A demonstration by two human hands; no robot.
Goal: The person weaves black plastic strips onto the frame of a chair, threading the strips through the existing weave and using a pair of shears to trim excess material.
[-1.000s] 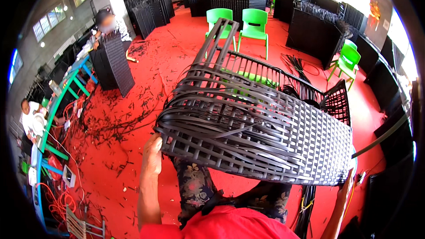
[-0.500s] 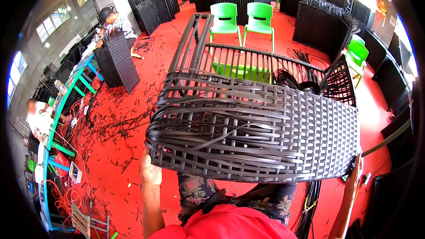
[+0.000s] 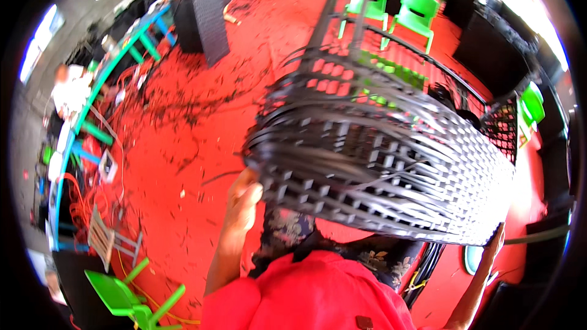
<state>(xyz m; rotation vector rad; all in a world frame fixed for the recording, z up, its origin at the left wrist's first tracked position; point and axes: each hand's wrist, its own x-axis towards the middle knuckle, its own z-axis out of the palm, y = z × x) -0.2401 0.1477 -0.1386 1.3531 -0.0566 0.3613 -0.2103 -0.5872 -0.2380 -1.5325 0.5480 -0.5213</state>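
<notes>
Before me is a half-woven wicker chair frame of black plastic strips, smeared by motion. Its right part is tightly woven; loose strips bunch round its left end. A bare bar frame rises at its far left. My left hand grips the lower left corner, thumb in front and fingers mostly hidden behind. At the lower right corner my right hand holds the edge, its fingers partly hidden. An open lattice side panel and a coil of loose black strips show behind the woven face.
Green plastic chairs stand beyond the frame; another green chair is at lower left. A long blue-green bench with cords runs along the left, a person beside it. Black strip scraps litter the red floor.
The view has turned left, so the surroundings sit further right. The wicker frame has swung, its lower edge now slanting down to the right. Both hands keep their hold on it.
</notes>
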